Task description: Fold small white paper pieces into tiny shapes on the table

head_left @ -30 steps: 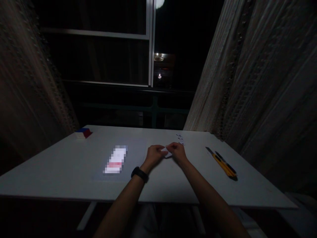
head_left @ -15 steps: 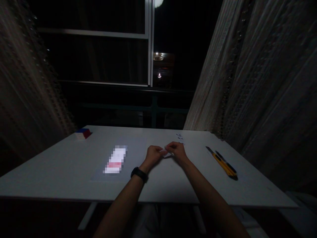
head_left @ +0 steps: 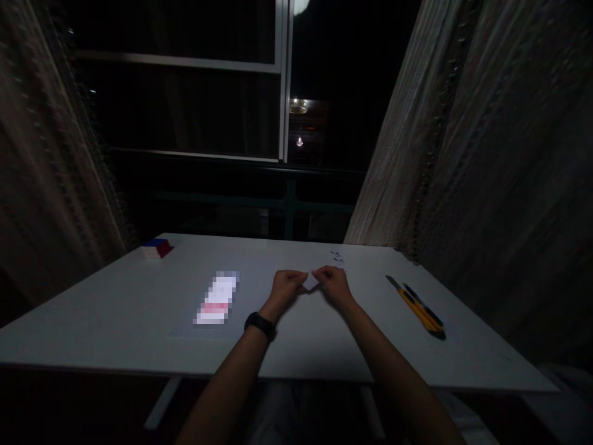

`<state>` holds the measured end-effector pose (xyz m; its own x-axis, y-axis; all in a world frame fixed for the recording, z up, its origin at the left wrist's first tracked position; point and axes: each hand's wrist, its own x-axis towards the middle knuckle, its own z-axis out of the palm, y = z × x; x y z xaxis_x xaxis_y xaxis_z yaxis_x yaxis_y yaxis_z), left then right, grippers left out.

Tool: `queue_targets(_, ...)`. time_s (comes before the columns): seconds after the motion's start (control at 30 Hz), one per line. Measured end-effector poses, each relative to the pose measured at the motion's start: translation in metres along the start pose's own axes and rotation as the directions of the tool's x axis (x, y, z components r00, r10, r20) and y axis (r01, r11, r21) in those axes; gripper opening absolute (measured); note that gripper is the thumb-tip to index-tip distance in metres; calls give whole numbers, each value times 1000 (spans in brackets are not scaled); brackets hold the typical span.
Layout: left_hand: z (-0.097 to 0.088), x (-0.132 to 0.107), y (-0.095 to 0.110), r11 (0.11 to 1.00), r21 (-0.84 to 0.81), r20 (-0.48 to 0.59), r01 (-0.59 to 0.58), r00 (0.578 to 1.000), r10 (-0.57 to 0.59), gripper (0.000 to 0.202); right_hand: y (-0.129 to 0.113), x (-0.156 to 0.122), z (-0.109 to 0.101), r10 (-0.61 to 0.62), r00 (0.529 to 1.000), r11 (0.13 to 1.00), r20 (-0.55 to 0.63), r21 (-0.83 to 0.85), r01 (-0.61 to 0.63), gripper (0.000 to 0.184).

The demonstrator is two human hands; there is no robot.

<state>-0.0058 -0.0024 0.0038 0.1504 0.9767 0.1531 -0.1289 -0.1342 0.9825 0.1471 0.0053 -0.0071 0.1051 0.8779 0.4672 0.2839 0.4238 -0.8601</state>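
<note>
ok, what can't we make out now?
All in the head view:
White paper piece: side edges covered by the left hand and right hand.
Lit screen: content pixelated.
Dark marks beyond the right hand: too small to identify.
Round light: cut off by the top edge.

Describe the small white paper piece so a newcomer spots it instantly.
Find the white rectangular table; near its middle, the left hand, black band at its wrist, nearly meets the right hand. The small white paper piece is pinched between them; unlike the yellow-and-black cutter lying to the right, it is held.
</note>
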Motion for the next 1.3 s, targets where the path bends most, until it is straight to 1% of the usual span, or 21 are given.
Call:
queue_targets(0.1,-1,2,-1,997,79,-55,-15,998,20,30,2,0,1,10,1000,1000,24,22,-10,26)
queue_targets(0.2,-2,3,-1,991,132,-53,-32,998,39,27,4,0,2,27,999,999,33,42,-28,25)
queue_targets(0.27,-1,3,-2,993,112,-47,-39,998,44,26,7,1,4,39,999,998,22,50,-40,25)
queue_targets(0.37,0,3,-4,997,54,-54,-48,997,51,31,9,1,7,61,998,996,-23,71,-60,27)
queue_targets(0.43,1,4,-6,995,66,-76,-74,994,79,31,9,1,10,94,994,990,-53,109,-87,30)
queue_targets(0.53,0,5,-7,989,101,-103,-108,988,118,27,6,1,13,155,985,974,-75,181,-139,32)
queue_targets(0.6,0,5,-6,988,114,-108,-104,987,117,24,4,0,12,179,982,959,-53,230,-162,32)
queue_targets(0.73,-1,5,-3,991,114,-155,-63,985,81,21,3,0,8,216,975,936,44,274,-219,32)
queue_targets(0.83,-1,6,-4,996,84,-166,-32,985,45,21,4,1,4,242,970,932,27,271,-241,31)
queue_targets(0.93,-1,8,-7,999,41,-165,-25,986,31,23,4,2,4,227,974,935,12,276,-221,29)
queue_targets(1.03,-1,8,-7,999,8,-201,-44,979,45,23,0,0,3,180,982,941,62,281,-190,30)
queue_targets(1.13,-2,6,-4,998,-32,-221,-52,974,43,23,-5,-3,2,164,978,939,127,284,-194,38)
queue_targets(1.2,-1,3,-1,996,-81,-216,-36,976,18,25,-8,-5,1,150,978,944,144,272,-185,41)
queue_targets(1.3,-1,1,2,990,-138,-196,-20,981,-8,31,-11,-6,0,114,980,952,161,264,-154,39)
